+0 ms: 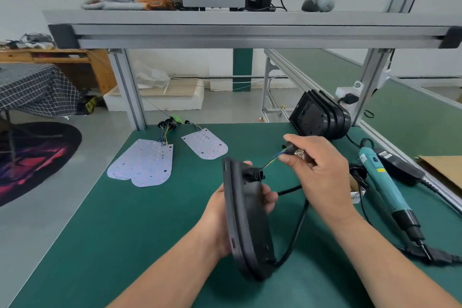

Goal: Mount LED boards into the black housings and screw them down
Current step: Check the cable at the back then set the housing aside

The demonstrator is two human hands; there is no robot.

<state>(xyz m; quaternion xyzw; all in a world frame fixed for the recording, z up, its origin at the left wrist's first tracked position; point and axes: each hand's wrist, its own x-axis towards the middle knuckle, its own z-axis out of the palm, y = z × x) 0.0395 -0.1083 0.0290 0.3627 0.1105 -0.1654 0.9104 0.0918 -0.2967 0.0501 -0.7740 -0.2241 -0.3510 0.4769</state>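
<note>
Left of centre, the LED boards (142, 162) lie flat on the green mat (120, 237), well apart from your hands. At centre, your left hand (215, 220) grips a black housing (246, 222) on edge, fingers curled round its back. To its right, your right hand (322, 172) pinches the plug (290, 149) on the coloured wires (273, 159) that enter the housing's port. A hard or angled pull may strain or tear these wires at the port. A loosened left grip may drop the housing. The electric screwdriver (385, 182) lies at far right.
</note>
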